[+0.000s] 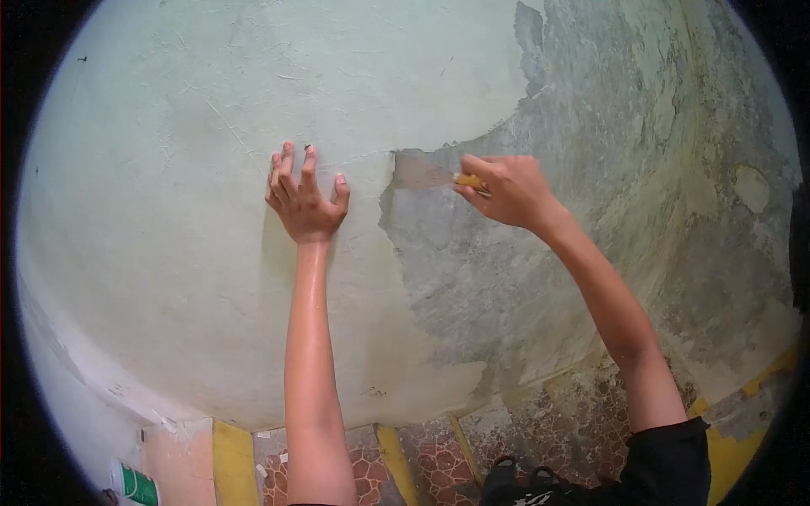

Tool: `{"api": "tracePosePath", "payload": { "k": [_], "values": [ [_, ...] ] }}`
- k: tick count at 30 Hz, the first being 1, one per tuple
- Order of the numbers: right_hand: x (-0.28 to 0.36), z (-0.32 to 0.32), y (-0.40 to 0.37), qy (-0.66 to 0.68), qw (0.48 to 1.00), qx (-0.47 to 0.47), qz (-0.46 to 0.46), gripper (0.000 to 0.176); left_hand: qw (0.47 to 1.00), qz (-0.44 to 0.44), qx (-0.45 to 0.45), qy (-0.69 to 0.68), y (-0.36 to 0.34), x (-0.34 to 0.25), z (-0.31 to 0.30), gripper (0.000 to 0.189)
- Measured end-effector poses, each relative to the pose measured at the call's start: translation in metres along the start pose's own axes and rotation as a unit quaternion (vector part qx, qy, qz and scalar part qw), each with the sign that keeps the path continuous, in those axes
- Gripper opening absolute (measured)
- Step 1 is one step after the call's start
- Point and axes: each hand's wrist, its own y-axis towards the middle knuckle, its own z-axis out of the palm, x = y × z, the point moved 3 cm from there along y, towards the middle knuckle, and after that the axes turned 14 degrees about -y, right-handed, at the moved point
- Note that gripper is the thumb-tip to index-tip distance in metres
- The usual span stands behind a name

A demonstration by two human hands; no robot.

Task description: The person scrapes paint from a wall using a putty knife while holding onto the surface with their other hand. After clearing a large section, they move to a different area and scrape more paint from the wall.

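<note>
My left hand [309, 201] lies on the pale green wall [202, 253] with its fingers spread and nothing in it. To its right, my right hand [504, 191] is wrapped round the yellowish handle of a scraper [472, 181]. The scraper's blade is smeared by motion and points left, at the edge where the pale paint meets the bare grey wall [481, 261]. Parts of the handle are hidden by my fingers.
Below the wall runs a reddish stone-patterned floor [434, 460] with yellow strips [396, 464]. A green and white bucket [135, 483] stands at the lower left. Small pale scraps lie on the floor near my left forearm.
</note>
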Motion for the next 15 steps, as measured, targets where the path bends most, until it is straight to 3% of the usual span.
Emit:
{"api": "tracePosePath", "payload": {
  "k": [15],
  "values": [
    [0.012,-0.01,0.015,-0.057,0.997,0.007,-0.048,0.021,1.0,0.0,0.001,-0.007,0.0,0.0,0.0,0.053]
  ]
}}
